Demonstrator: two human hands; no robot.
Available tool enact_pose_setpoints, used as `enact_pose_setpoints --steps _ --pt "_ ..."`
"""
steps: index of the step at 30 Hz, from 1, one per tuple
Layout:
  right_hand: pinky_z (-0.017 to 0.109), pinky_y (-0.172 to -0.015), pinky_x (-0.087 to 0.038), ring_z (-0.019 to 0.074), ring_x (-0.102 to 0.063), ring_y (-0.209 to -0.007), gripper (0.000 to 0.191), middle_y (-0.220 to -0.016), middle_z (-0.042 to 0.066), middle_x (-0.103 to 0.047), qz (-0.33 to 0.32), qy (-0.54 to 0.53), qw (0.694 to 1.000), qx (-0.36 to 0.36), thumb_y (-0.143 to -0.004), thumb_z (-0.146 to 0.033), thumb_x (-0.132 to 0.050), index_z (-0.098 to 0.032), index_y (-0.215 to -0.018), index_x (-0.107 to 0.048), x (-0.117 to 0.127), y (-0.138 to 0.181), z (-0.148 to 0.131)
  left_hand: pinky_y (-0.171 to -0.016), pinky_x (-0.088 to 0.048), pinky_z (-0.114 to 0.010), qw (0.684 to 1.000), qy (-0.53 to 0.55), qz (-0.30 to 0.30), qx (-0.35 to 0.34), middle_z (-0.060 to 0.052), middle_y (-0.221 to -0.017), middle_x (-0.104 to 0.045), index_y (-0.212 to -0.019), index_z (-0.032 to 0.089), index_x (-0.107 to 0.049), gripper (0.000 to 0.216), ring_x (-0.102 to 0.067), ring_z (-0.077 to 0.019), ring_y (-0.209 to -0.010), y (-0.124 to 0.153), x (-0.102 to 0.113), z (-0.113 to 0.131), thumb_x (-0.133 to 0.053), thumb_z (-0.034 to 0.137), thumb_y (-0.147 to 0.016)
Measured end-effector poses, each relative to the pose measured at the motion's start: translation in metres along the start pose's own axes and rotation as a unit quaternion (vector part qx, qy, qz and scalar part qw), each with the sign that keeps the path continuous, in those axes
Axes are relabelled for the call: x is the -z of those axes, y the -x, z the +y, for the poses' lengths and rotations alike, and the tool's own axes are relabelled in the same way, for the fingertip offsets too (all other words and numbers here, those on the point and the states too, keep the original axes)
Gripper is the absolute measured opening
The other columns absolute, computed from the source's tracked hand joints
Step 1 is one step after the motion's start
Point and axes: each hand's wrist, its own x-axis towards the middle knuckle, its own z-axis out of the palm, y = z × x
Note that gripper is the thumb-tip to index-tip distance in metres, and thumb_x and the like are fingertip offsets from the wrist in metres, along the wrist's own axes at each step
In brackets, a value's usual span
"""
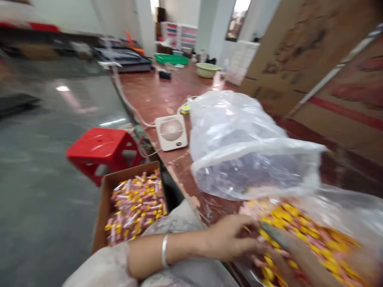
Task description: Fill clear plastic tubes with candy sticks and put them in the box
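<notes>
Left hand (231, 239): grip released, fingers flat on the pile of wrapped pieces (302, 235).
Right hand (295, 259): blurred over the pile; grip cannot be told.
Pile: on the worktop (149, 95), before a clear plastic bag (239, 139).
Cardboard box (104, 207): left, holds like pieces.

reddish table (149, 95), fan (171, 132), plastic bag (239, 147)

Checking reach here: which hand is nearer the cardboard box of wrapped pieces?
Left. The left hand rests at the edge of the yellow pile, right of the cardboard box; the blurred right hand is farther right, in the pile.
</notes>
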Motion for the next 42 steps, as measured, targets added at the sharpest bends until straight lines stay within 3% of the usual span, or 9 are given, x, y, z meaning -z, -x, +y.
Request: enact_pose_setpoints --steps 4,9,12,15,18,21,25,35,42 --pt "0.047 -0.089 -0.057 0.0309 -0.065 -0.108 0.056 -0.114 0.012 -0.067 0.047 0.067 0.996 0.043 -0.088 -0.057 -0.063 -0.023 -0.130 -0.053 0.011 -0.001 -0.006 -0.068 -0.055 -0.030 0.964 0.249 0.007 0.091 -0.004 -0.082 -0.068 -0.097 0.014 -0.062 0.051 -0.067 -0.0169 -0.070 0.002 -0.006 0.001 -0.086 0.047 -0.066" --pt "0.051 -0.091 -0.055 0.0307 -0.063 -0.104 0.047 -0.103 0.014 -0.064 0.151 0.070 0.985 0.049 -0.087 -0.050 -0.067 -0.016 -0.116 -0.054 -0.002 -0.011 -0.025 -0.067 -0.053 -0.027 0.943 0.288 -0.021 0.165 -0.004 -0.075 -0.067 -0.095 0.011 -0.064 0.047 -0.065 -0.0133 -0.063 -0.005 -0.021 0.007 -0.086 0.036 -0.063" --pt "0.051 -0.096 -0.053 0.0316 -0.061 -0.113 0.052 -0.113 0.014 -0.064 0.073 0.036 0.995 0.049 -0.087 -0.053 -0.067 -0.017 -0.121 -0.053 0.002 -0.008 -0.019 -0.062 -0.051 -0.025 0.961 0.205 -0.040 0.179 0.002 -0.069 -0.061 -0.093 0.015 -0.062 0.033 -0.058 -0.0117 -0.059 -0.012 -0.018 0.004 -0.076 0.023 -0.064" --pt "0.048 -0.095 -0.054 0.0329 -0.056 -0.124 0.067 -0.130 0.017 -0.059 -0.014 0.042 0.999 -0.009 -0.090 -0.061 -0.058 -0.016 -0.137 -0.045 0.019 0.001 0.010 -0.072 -0.050 -0.028 0.988 -0.130 0.008 0.081 -0.001 -0.078 -0.061 -0.086 0.017 -0.062 0.016 -0.058 -0.0165 -0.075 -0.024 0.002 0.007 -0.062 0.012 -0.070" --pt "0.043 -0.081 -0.056 0.0296 -0.067 -0.101 0.049 -0.109 0.014 -0.067 0.020 0.099 0.987 -0.126 -0.097 -0.056 -0.048 -0.016 -0.124 -0.055 0.038 0.014 0.049 -0.078 -0.050 -0.033 0.842 -0.536 0.063 -0.006 -0.009 -0.102 -0.063 -0.095 0.018 -0.065 0.024 -0.057 -0.0237 -0.095 -0.043 0.029 0.017 -0.050 0.005 -0.081" --pt "0.036 -0.069 -0.053 0.0242 -0.067 -0.078 0.032 -0.084 0.007 -0.067 0.011 0.148 0.973 -0.176 -0.103 -0.044 -0.042 -0.020 -0.094 -0.061 0.044 0.022 0.077 -0.073 -0.050 -0.036 0.689 -0.725 0.008 0.009 -0.014 -0.104 -0.064 -0.102 0.016 -0.066 0.029 -0.055 -0.0293 -0.101 -0.064 0.044 0.021 -0.043 0.003 -0.089" --pt "0.031 -0.069 -0.049 0.0207 -0.067 -0.079 0.020 -0.088 0.006 -0.068 -0.022 0.163 0.971 -0.171 -0.103 -0.030 -0.045 -0.021 -0.094 -0.060 0.027 0.015 0.084 -0.070 -0.050 -0.035 0.626 -0.778 -0.060 0.010 -0.013 -0.096 -0.066 -0.102 0.014 -0.066 0.025 -0.056 -0.0299 -0.101 -0.083 0.043 0.016 -0.043 0.008 -0.094" --pt "0.028 -0.061 -0.046 0.0207 -0.063 -0.079 0.009 -0.092 0.005 -0.063 -0.053 0.234 0.955 -0.175 -0.088 -0.024 -0.070 -0.022 -0.090 -0.062 -0.002 -0.018 0.086 -0.068 -0.045 -0.030 0.648 -0.742 -0.170 -0.034 -0.013 -0.103 -0.065 -0.109 0.020 -0.071 0.023 -0.059 -0.0278 -0.099 -0.107 0.051 0.015 -0.053 0.017 -0.094" --pt "0.032 -0.077 -0.059 0.0197 -0.067 -0.090 0.015 -0.099 0.007 -0.064 0.104 -0.116 0.970 -0.187 -0.097 -0.036 -0.059 -0.021 -0.096 -0.061 0.029 -0.008 0.054 -0.089 -0.045 -0.033 0.833 -0.529 -0.145 -0.074 -0.009 -0.109 -0.069 -0.114 0.018 -0.067 0.025 -0.061 -0.0237 -0.103 -0.080 0.045 0.025 -0.059 0.033 -0.095"
